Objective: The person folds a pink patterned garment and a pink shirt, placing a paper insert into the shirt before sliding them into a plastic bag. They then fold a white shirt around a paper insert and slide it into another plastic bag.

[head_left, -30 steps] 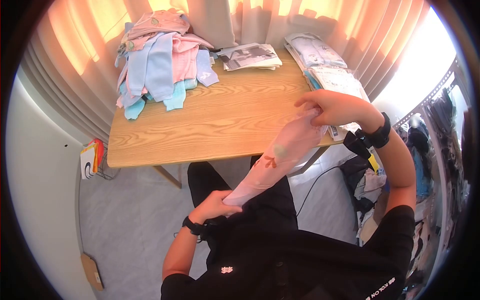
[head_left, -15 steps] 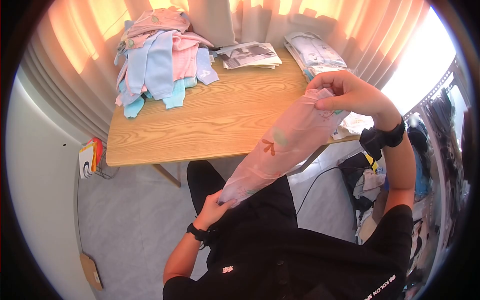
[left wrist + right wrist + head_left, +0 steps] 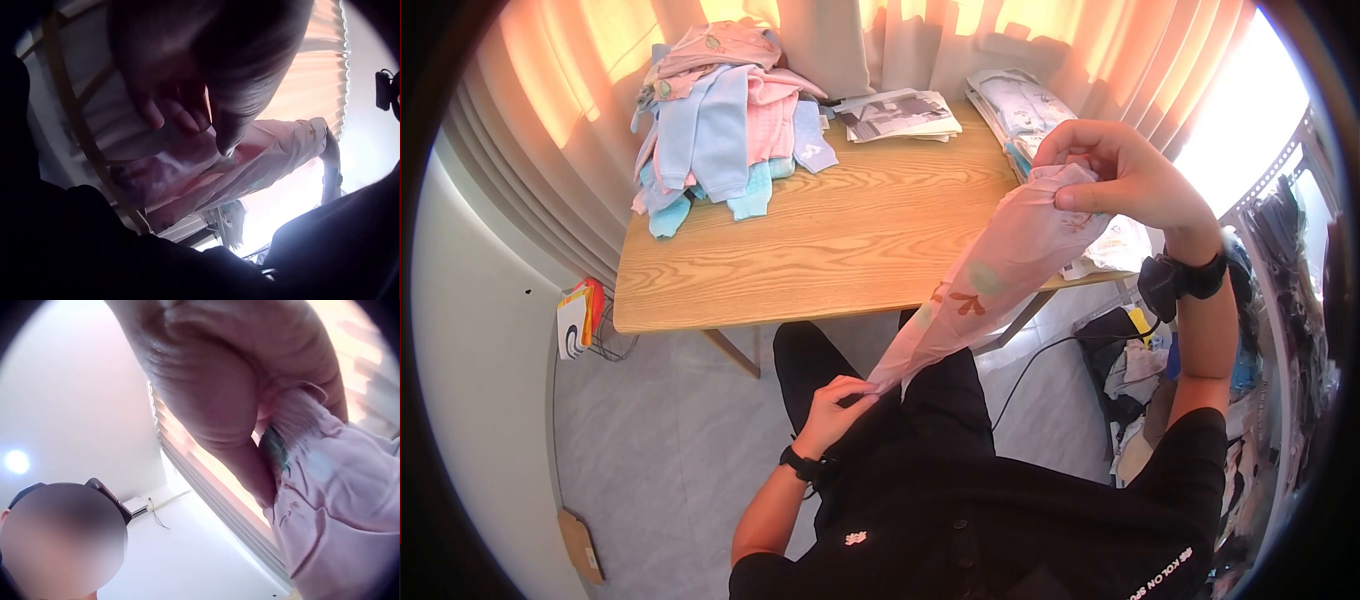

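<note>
Cloth (image 3: pixel 990 265), pink w/ leaf print, held up on a diagonal btwn both hands, partly in front of worktop (image 3: pixel 800 250) near edge, low end over person's lap. Right hand (image 3: pixel 1125 180) pinches upper end, thumb on one side, fingers curled on other; gathered edge shows at grip in right wrist view. Left hand (image 3: pixel 830 415) pinches narrow lower end btwn thumb & fingertips; left wrist view too dim for exact finger contact. Cloth hangs creased, wider nr right hand.

Worktop: clothes pile (image 3: pixel 715 130) far left, blue/pink/teal; papers (image 3: pixel 900 115) far mid; bagged items (image 3: pixel 1020 105) far right, stacked. Black straps on both wrists. Curtain (image 3: pixel 955 50) behind worktop.
</note>
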`<state>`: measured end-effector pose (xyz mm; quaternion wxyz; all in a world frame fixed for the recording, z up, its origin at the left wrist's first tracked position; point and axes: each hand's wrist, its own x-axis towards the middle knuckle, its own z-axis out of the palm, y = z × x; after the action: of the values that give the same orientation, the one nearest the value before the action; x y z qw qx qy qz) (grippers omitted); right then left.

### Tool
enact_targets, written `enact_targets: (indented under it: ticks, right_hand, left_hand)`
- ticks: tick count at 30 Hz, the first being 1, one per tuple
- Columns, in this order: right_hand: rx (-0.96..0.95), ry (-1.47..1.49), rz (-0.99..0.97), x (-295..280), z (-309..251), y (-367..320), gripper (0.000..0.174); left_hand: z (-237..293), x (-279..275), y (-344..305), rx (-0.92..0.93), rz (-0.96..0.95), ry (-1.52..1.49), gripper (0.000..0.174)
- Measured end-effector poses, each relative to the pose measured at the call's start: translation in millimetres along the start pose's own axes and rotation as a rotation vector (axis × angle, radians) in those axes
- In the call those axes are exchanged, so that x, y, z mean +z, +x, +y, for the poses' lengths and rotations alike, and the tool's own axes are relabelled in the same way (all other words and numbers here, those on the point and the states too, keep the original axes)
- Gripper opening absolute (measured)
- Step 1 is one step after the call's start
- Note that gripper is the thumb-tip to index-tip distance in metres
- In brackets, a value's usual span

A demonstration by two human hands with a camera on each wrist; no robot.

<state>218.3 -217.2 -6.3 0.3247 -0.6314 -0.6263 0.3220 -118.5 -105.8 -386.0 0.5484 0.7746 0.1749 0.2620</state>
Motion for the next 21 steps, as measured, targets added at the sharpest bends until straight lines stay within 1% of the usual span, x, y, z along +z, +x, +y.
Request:
enact_targets:
  ticks: [2,5,8,9,12,15,18,21]
  right_hand:
    - [-0.039,-0.005,0.011,1,-2,-1,0.033]
    - [-0.078,-0.061,0.049,0,-9,-2,0.029]
    - [-0.090,-0.092,0.106,-1,-22,-3,0.030]
    - [-0.138,-0.113,0.102,-5,-23,-2,0.032]
    - [-0.166,-0.119,0.113,-13,-34,-1,0.032]
    - [-0.217,-0.192,0.165,-20,-40,0,0.035]
    - [-0.262,-0.246,0.208,-26,-45,-1,0.036]
    - [-0.260,-0.240,0.236,-28,-48,-6,0.037]
  left_hand:
    - [11,6,5,0.022,0.037,-0.003,0.035]
    - [28,12,18,0.026,0.041,0.007,0.045]
    - [22,20,32,0.100,0.032,0.030,0.050]
    - [27,22,38,0.141,0.047,0.046,0.048]
    - [27,30,51,0.137,0.077,0.023,0.041]
    - [23,42,60,0.139,0.088,-0.052,0.033]
    - [27,49,69,0.219,0.057,-0.027,0.024]
    - [22,56,74,0.192,0.044,-0.040,0.019]
